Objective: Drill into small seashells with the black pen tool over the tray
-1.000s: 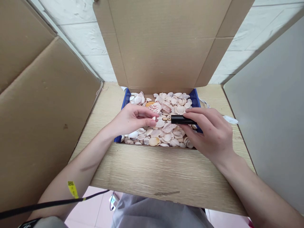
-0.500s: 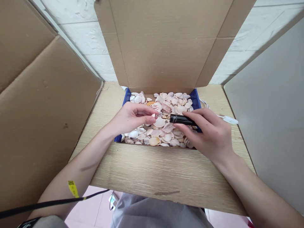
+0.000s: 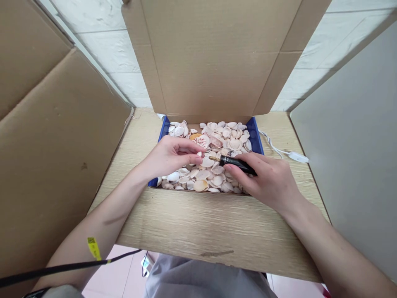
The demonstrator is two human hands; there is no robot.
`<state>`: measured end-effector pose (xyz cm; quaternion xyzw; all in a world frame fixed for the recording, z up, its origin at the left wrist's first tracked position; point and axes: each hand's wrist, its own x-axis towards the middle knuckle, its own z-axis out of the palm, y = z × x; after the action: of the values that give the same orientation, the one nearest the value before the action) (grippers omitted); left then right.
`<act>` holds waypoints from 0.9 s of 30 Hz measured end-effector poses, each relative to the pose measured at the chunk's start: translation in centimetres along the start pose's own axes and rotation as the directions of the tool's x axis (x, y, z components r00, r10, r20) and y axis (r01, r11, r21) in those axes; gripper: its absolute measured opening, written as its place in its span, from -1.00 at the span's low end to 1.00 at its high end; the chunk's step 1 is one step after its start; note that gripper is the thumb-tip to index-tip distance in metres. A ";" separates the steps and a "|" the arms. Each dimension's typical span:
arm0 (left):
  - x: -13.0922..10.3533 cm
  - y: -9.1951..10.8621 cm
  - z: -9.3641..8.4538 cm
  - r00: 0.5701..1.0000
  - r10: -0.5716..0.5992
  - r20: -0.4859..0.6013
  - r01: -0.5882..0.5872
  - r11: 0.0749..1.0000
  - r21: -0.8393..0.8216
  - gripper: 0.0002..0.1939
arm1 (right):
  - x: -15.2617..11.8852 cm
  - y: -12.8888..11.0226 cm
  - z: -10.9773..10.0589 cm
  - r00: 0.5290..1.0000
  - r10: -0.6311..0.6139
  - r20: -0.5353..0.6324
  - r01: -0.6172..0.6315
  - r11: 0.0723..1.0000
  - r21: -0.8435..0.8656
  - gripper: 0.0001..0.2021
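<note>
With the left hand (image 3: 167, 156) pinching the small shell (image 3: 199, 154) and the right hand (image 3: 276, 182) holding the black tool (image 3: 237, 164), steady both wrists and align the tip (image 3: 214, 158) toward nine o'clock.

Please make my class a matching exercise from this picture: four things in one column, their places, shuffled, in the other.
1. Small shell
2. Black tool
3. White switch
4. Cardboard lid

A. On the table, right of the box
B. Raised at the back of the box
C. In the left hand
D. In the right hand

Right pairs: 1-C, 2-D, 3-A, 4-B
</note>
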<state>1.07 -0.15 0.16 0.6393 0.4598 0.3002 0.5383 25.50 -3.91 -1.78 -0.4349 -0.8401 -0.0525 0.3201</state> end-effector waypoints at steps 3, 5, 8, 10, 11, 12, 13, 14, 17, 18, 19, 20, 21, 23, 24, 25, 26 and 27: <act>0.0 -0.1 0.0 1.000 0.005 -0.003 -0.005 1.000 -0.003 -0.74 | 0.0 -0.1 0.0 1.000 -0.002 -0.023 0.001 0.999 -0.039 -0.74; 0.0 -0.1 0.0 1.000 0.009 -0.006 -0.009 1.000 -0.016 -0.75 | 0.0 -0.1 0.0 0.999 -0.012 -0.053 0.008 0.997 -0.072 -0.74; 0.0 0.0 0.0 1.000 -0.002 -0.003 0.002 0.999 -0.033 -0.75 | 0.1 -0.1 -0.1 0.994 -0.050 -0.102 0.041 0.995 -0.086 -0.77; 0.1 0.0 0.0 1.000 -0.017 0.008 0.018 0.999 -0.043 -0.75 | 0.1 -0.1 -0.2 0.989 -0.075 -0.129 0.065 0.995 -0.078 -0.79; 0.1 0.0 0.0 1.000 -0.024 0.017 0.025 0.998 -0.050 -0.75 | 0.2 0.0 -0.2 0.987 -0.084 -0.139 0.075 0.995 -0.073 -0.79; 0.1 -0.1 -0.1 0.999 -0.029 0.028 0.030 0.998 -0.056 -0.76 | 0.2 0.0 -0.3 0.985 -0.093 -0.148 0.083 0.994 -0.069 -0.80; 0.1 -0.2 -0.1 0.999 -0.032 0.040 0.034 0.997 -0.062 -0.76 | 0.2 0.0 -0.3 0.983 -0.100 -0.155 0.090 0.993 -0.070 -0.80; 0.1 -0.3 -0.2 0.998 -0.034 0.055 0.038 0.997 -0.068 -0.75 | 0.3 0.1 -0.3 0.981 -0.107 -0.159 0.096 0.993 -0.074 -0.80; 0.0 -0.5 -0.3 0.995 -0.033 0.090 0.040 0.996 -0.075 -0.75 | 0.4 0.1 -0.4 0.977 -0.126 -0.171 0.113 0.990 -0.085 -0.78; 0.0 -0.5 -0.3 0.995 -0.031 0.091 0.038 0.996 -0.076 -0.75 | 0.4 0.1 -0.5 0.976 -0.129 -0.176 0.115 0.990 -0.086 -0.77; 0.0 -0.5 -0.3 0.996 -0.030 0.085 0.036 0.997 -0.075 -0.75 | 0.4 0.1 -0.5 0.975 -0.130 -0.180 0.117 0.989 -0.085 -0.77; 0.0 -0.4 -0.3 0.997 -0.030 0.074 0.035 0.997 -0.071 -0.75 | 0.4 0.0 -0.5 0.975 -0.130 -0.181 0.116 0.990 -0.084 -0.76; 0.0 -0.3 -0.3 0.998 -0.031 0.061 0.035 0.997 -0.064 -0.75 | 0.4 0.0 -0.5 0.975 -0.129 -0.182 0.115 0.990 -0.083 -0.76; 0.0 0.0 -0.2 0.999 -0.020 0.031 0.021 0.999 -0.039 -0.77 | 0.4 0.0 -0.4 0.976 -0.123 -0.177 0.111 0.991 -0.078 -0.75; 0.1 0.2 -0.2 1.000 -0.001 0.012 0.001 1.000 -0.024 -0.78 | 0.4 -0.1 -0.4 0.977 -0.117 -0.178 0.105 0.992 -0.074 -0.75; 0.1 0.3 -0.1 1.000 0.024 -0.008 -0.024 1.000 -0.011 -0.78 | 0.4 -0.1 -0.3 0.977 -0.110 -0.181 0.098 0.993 -0.071 -0.75; 0.2 0.4 0.0 0.998 0.051 -0.029 -0.051 0.999 -0.001 -0.79 | 0.4 -0.1 -0.3 0.977 -0.104 -0.187 0.093 0.993 -0.069 -0.76; 0.2 0.4 0.0 0.996 0.072 -0.046 -0.072 0.997 0.005 -0.80 | 0.3 0.0 -0.2 0.976 -0.100 -0.194 0.088 0.994 -0.067 -0.76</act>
<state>1.27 0.02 0.51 0.6492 0.4493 0.3334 0.5153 25.43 -3.78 -1.42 -0.3963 -0.8220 -0.1348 0.3862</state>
